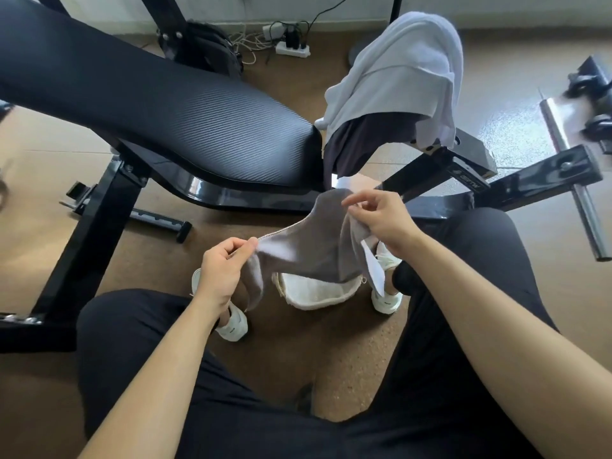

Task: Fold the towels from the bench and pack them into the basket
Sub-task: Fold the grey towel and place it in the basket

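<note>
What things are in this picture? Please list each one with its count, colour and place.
bench: one, black, left and centre
white towel: one, white, draped over the bench's right end
dark cloth: one, dark, under the white towel
grey towel: one, grey, held up above the basket
basket: one, cream, on the floor between the shoes, partly hidden by the grey towel
bag: one, black, behind the bench
power strip: one, white, with cables, near the far wall
steel bar: one, silver, far right
shoes: two, white, on the floor
left hand: one, pinches the grey towel's corner
right hand: one, pinches its upper edge
</note>
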